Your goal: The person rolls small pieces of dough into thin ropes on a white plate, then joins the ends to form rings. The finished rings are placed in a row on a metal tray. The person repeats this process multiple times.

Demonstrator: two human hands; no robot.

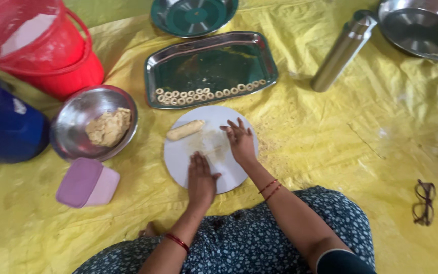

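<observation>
Both hands, left (200, 180) and right (241, 142), flat, rolling a dough strand (214, 150); log (185, 130) beyond unrolled; tray (178, 56) holds two short ring (206, 94) rows.

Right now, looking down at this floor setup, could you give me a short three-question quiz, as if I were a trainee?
1. True or false: the dough rings lie in the rectangular steel tray.
2. Multiple choice: the short dough log lies on
A) the yellow sheet
B) the round white board
C) the pink box
3. Which container holds the lump of dough?

Key
1. True. The rings sit in rows along the tray's near edge.
2. B. The left hand and the right hand press flat on that same board, beside the log.
3. The round steel bowl, to the left of the board.
</observation>
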